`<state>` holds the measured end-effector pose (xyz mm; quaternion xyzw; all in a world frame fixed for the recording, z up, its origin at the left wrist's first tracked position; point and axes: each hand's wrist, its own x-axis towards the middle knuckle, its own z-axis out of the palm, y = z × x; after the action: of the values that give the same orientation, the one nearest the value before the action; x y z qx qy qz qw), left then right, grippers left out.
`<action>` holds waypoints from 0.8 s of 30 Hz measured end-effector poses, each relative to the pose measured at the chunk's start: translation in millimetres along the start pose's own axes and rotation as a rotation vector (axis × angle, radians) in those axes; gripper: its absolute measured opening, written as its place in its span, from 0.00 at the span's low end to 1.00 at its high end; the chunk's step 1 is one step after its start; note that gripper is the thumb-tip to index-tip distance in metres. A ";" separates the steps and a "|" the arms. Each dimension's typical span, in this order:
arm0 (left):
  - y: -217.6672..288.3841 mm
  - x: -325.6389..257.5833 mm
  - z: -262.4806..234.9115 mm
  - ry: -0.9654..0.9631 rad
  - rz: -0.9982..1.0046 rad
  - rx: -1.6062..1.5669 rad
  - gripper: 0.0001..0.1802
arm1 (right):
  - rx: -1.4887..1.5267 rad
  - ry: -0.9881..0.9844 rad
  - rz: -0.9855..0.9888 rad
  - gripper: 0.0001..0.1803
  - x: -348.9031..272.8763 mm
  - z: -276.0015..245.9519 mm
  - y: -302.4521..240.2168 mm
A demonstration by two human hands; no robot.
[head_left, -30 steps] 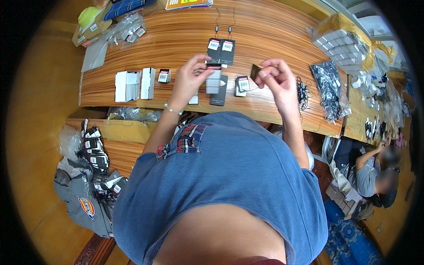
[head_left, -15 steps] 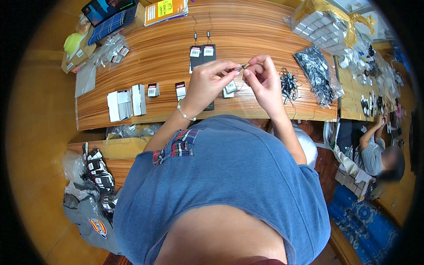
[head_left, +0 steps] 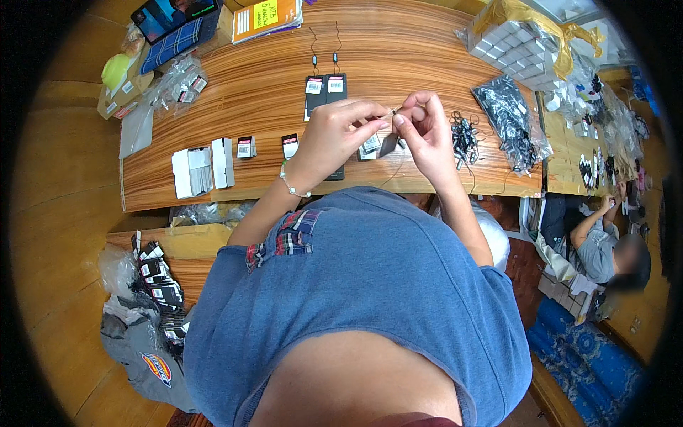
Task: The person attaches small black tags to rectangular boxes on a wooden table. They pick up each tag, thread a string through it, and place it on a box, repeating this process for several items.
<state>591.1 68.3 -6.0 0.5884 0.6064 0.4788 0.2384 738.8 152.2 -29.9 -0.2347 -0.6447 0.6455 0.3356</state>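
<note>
Over the table my left hand (head_left: 340, 132) and my right hand (head_left: 425, 135) meet, thumbs and fingers pinched on a thin black hang-tag cord. Just below the fingertips hangs a dark tag (head_left: 388, 145), tilted, with a cord end trailing under it. Beneath it lie tags with white labels (head_left: 370, 146), partly hidden. Beyond my left hand, two black tags (head_left: 336, 85) lie side by side, their cords stretched away from me. A black and white tag (head_left: 289, 146) sits left of my left wrist. Right of my right hand is a heap of black cords (head_left: 465, 139).
White card stacks (head_left: 203, 171) and a small tag pile (head_left: 246, 147) stand at left. A clear bag of black items (head_left: 501, 107) and wrapped white boxes (head_left: 509, 46) lie at right. A tablet (head_left: 171, 18) leans far left. Another person (head_left: 601, 245) works far right.
The dark tag, earlier edge-on between my fingertips, now hangs below them. My left fingertips have drawn slightly away from the right ones. A trailing cord end now shows lower down.
</note>
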 end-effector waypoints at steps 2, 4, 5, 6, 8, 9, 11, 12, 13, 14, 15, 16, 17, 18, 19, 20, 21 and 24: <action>0.9 1.1 -2.2 -0.028 0.046 0.069 0.07 | 0.102 0.015 -0.003 0.11 -0.7 3.2 0.4; 0.7 2.6 -2.3 -0.046 0.101 0.148 0.07 | 0.133 0.015 -0.014 0.12 -1.6 3.9 0.6; 0.1 2.8 -1.8 -0.034 0.092 0.136 0.07 | 0.148 0.017 -0.020 0.12 -1.9 3.9 0.6; -1.1 2.7 -0.8 -0.023 0.084 0.124 0.07 | 0.143 0.023 -0.029 0.12 -1.0 4.2 1.7; -1.8 2.4 2.1 0.011 0.067 0.093 0.08 | 0.135 0.039 -0.049 0.12 1.6 4.9 4.3; -0.6 1.7 4.9 0.035 0.057 0.073 0.08 | 0.144 0.039 -0.036 0.12 1.6 4.5 3.2; -1.7 1.5 7.4 0.078 0.100 0.090 0.09 | 0.163 0.037 -0.011 0.12 2.0 3.9 -0.3; -3.6 2.1 8.0 0.097 0.153 0.126 0.09 | 0.166 0.032 -0.017 0.13 2.3 3.3 -0.9; -4.6 2.8 8.1 0.115 0.207 0.161 0.09 | 0.169 0.027 -0.023 0.13 2.8 2.4 -1.2; -4.4 3.7 7.0 0.091 0.231 0.171 0.09 | 0.173 0.022 -0.030 0.13 2.8 1.7 -1.3; -3.7 4.7 5.0 0.067 0.255 0.180 0.09 | 0.177 0.028 -0.031 0.13 2.2 1.0 -1.1; -3.0 5.2 3.8 0.046 0.278 0.191 0.10 | 0.182 0.030 -0.032 0.13 1.8 0.6 -1.0; -3.2 5.0 4.7 0.047 0.222 0.138 0.10 | 0.186 0.033 -0.033 0.13 1.5 0.4 -1.1; -3.8 4.3 6.4 0.048 0.166 0.085 0.10 | 0.165 0.039 -0.040 0.13 1.2 0.8 -1.6; -4.6 3.8 7.9 0.048 0.110 0.032 0.10 | 0.143 0.048 -0.048 0.13 0.8 1.3 -2.2; -5.0 3.1 8.7 0.061 0.088 -0.009 0.10 | 0.121 0.056 -0.056 0.13 0.4 2.0 -2.9; -5.0 2.2 9.4 0.074 0.065 -0.050 0.10 | 0.115 0.053 -0.047 0.13 0.4 3.1 -4.4; -3.0 1.9 9.0 0.081 0.041 -0.146 0.09 | 0.095 0.056 -0.035 0.12 -0.7 4.2 -6.9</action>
<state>597.0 73.2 -11.9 0.5619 0.5670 0.5498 0.2460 737.1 148.5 -22.9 -0.2254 -0.6077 0.6625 0.3755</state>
